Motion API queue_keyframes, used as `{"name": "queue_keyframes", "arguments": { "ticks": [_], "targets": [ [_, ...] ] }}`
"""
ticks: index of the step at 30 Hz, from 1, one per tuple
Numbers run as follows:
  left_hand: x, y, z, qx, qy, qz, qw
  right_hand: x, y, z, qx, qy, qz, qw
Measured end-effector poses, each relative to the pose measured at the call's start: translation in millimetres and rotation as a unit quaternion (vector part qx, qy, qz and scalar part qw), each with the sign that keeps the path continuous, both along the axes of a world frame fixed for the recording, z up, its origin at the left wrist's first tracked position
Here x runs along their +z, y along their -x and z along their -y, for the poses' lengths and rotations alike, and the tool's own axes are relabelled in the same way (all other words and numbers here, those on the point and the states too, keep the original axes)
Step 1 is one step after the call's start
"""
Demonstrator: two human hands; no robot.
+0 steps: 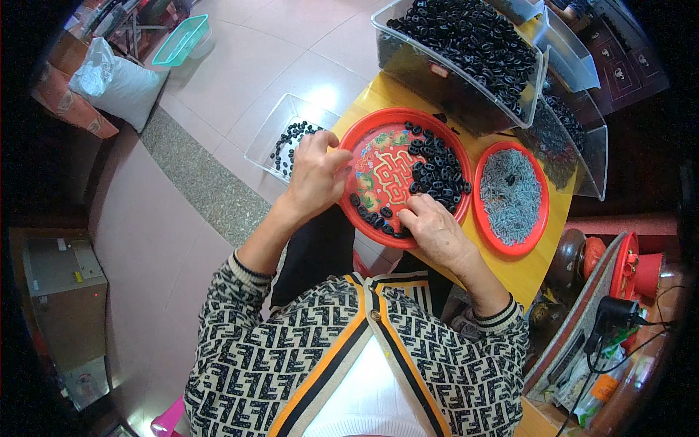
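Nearest, her right hand (435, 227) rests palm down on the red tray's (364, 135) near rim, fingertips pinched together on small black rings (437, 171). They look light, hard and slippery, best nipped singly at the edge. Beyond, the left hand (314, 171) curls over the tray's far-left rim, fingers loosely bent.

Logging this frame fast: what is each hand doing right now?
Left hand: fingers curled at the red tray's rim; any hold cannot be told.
Right hand: curled over small black rings; grip unclear.
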State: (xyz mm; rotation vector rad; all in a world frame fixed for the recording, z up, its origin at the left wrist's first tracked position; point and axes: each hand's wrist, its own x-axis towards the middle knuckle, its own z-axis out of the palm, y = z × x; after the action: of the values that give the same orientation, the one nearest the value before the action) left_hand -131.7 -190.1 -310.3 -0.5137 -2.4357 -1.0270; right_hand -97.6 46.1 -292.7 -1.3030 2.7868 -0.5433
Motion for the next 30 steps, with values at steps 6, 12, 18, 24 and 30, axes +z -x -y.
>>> {"name": "queue_keyframes", "arguments": {
  "ticks": [6,12,18,24,30],
  "targets": [
    [2,30,-19,0.047,0.273,0.066,0.959,0,-1,2,0.001,-0.027,-0.005,1.0],
    [-4,35,-24,0.052,0.252,0.091,0.962,0,-1,3,-0.013,-0.053,-0.043,0.998],
    [-13,33,-27,0.065,0.272,0.065,0.958,-4,0,1,0.003,-0.041,-0.072,0.997],
    [-12,29,-31,0.079,0.27,0.046,0.958,-3,2,-2,-0.022,0.069,-0.065,0.995],
    [-7,39,-15,-0.032,0.193,0.149,0.969,-1,-9,-15,-0.069,0.164,-0.029,0.984]
  ]
}}
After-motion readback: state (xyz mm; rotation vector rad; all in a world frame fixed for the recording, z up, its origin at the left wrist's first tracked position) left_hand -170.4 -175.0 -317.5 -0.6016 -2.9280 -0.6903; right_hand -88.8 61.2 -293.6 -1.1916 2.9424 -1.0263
